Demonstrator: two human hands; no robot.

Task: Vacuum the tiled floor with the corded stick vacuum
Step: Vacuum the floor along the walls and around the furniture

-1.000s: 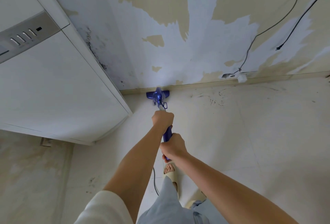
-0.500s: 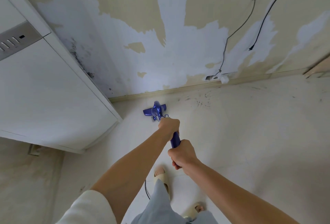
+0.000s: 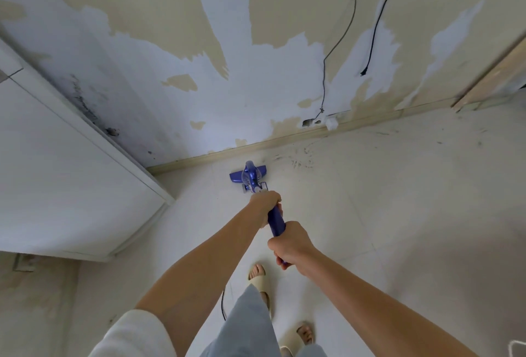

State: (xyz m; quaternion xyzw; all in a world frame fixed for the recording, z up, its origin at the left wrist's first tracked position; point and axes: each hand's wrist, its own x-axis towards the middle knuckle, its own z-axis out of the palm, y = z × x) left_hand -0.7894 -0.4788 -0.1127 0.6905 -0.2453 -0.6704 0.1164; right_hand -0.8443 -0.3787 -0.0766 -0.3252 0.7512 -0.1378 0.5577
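The blue stick vacuum stands on the pale tiled floor, its head close to the skirting board. My left hand grips the blue handle higher up the stick. My right hand grips the handle's end, nearer to me. A thin black cord hangs down by my left leg. Dark dirt marks lie on the tiles just right of the vacuum head.
A large white cabinet fills the left side, its corner near the vacuum. The patched wall carries two loose cables and a socket. My sandalled feet stand below the handle. Open floor stretches to the right.
The vacuum head pulled back from the skirting, then moved forward and right along the wall. My view shifted right, and the cabinet slid toward the left edge.
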